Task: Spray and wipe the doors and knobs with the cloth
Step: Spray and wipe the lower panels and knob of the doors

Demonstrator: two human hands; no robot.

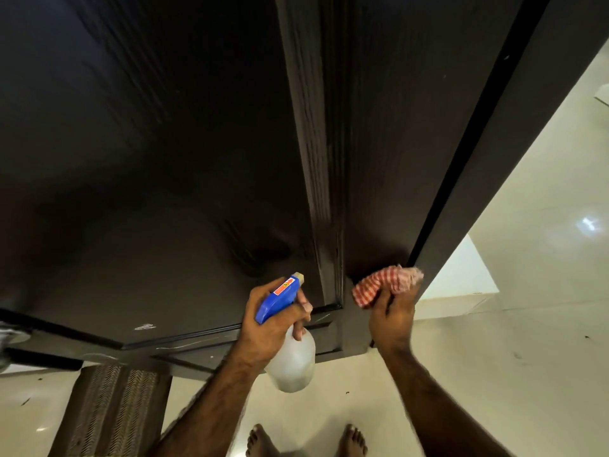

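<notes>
We faced the dark door [164, 159]. Our left hand [273, 328] gripped the spray bottle [291, 357] by its neck, a finger curled on the trigger under the blue head, nozzle toward the door panel. Our right hand [393, 316] clutched the bunched red-checked cloth [385, 285] against the door's right edge. A brown mat [112, 410] lay on the pale floor [494, 357], near left.

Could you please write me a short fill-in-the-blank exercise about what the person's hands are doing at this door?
1. The left hand grips a spray bottle whose head is coloured ____.
2. The right hand holds a checked ____ against the door.
3. A woven ____ lies on the floor, left of the bare feet.

Missing words: blue; cloth; mat
</notes>
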